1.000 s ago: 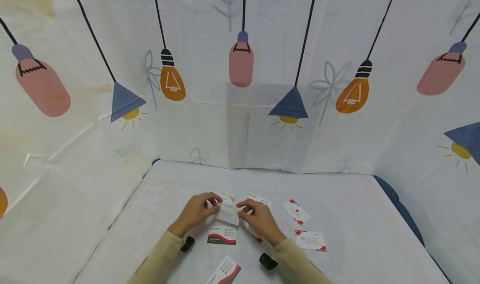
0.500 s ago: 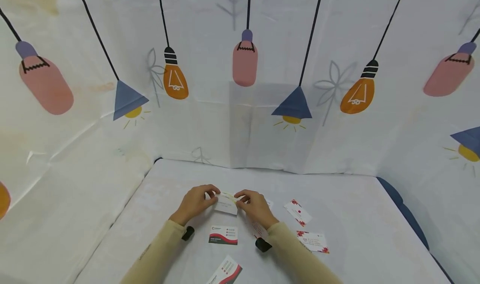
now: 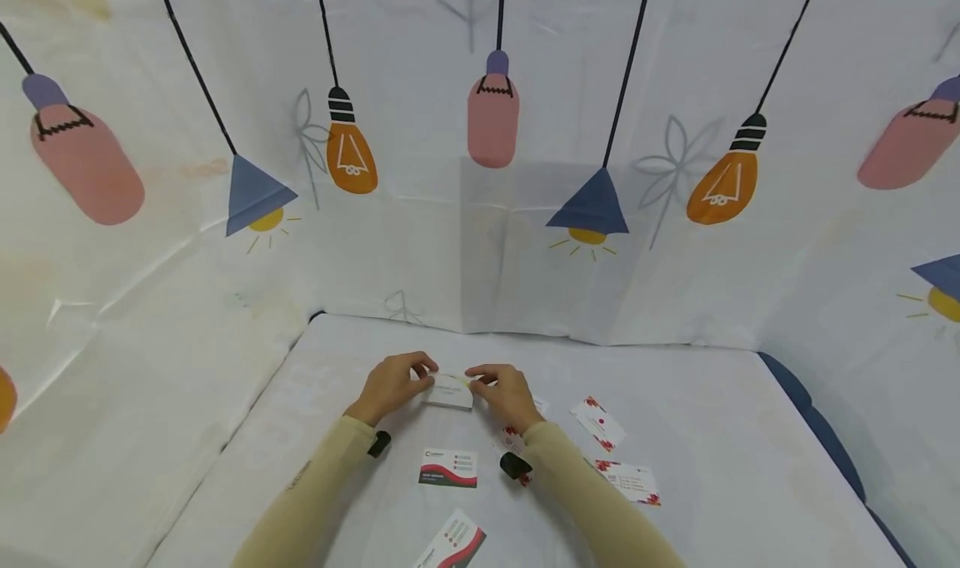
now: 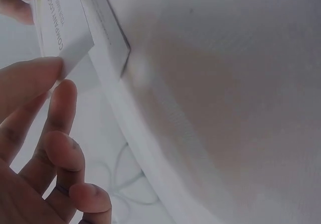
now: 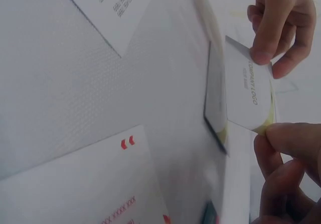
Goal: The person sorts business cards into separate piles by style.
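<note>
White rectangular card with grey "COMPANY LOGO" lettering and a yellow-green curved edge (image 5: 246,91): we find it raised just above the far middle of the white-covered desk (image 3: 720,443), spanning two hands. The left hand (image 3: 393,385) pinches one end between thumb and fingertip, its other fingers loosely bent; the right hand (image 3: 506,395) pinches the opposite end near the coloured corner. Over the last second both hands have carried it farther from us, and it now covers more of a second white card with a yellow-green corner (image 5: 216,103) lying beneath. We judge the pair to be close to lining up; whether they touch, we cannot tell.

The held card looks thin, stiff and smooth, flat with crisp edges. Nearer us lies a white card with a red wave and dark grey band (image 3: 447,466); to the right, a white card with red corner patterns (image 3: 598,423) lies at a slant. The desk's covering shows a fine woven texture in the right wrist view.
</note>
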Action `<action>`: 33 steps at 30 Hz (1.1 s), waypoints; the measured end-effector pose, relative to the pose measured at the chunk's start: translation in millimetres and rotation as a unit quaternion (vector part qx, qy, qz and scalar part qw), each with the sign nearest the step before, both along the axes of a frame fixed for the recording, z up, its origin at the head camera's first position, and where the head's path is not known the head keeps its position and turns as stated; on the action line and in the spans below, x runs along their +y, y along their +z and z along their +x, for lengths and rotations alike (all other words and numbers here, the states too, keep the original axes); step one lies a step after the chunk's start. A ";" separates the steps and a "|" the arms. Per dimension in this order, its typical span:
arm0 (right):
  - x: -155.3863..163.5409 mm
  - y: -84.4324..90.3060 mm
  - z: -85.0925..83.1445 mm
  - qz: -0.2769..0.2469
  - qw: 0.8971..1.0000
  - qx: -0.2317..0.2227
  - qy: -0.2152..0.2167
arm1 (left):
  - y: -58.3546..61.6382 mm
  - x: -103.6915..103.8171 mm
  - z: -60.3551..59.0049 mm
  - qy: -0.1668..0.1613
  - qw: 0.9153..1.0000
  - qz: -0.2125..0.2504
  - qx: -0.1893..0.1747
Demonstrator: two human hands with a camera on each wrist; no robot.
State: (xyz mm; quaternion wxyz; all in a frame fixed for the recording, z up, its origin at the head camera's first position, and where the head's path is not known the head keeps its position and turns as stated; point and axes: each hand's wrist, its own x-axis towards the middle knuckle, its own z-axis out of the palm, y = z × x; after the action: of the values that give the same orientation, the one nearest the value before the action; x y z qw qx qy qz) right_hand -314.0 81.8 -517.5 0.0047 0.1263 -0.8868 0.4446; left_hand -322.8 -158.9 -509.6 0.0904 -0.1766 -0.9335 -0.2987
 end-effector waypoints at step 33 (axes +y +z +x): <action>-23.5 -13.1 -8.2 0.107 0.992 0.027 -0.061 | -10.6 2.7 -17.3 0.020 0.997 -0.069 -0.035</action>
State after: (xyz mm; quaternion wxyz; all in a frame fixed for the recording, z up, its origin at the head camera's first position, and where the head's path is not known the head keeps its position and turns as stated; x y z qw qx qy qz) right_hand -322.2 58.3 -530.6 0.0424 0.0842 -0.9349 0.3421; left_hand -340.1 -156.3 -520.2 0.0511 -0.1534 -0.9578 -0.2377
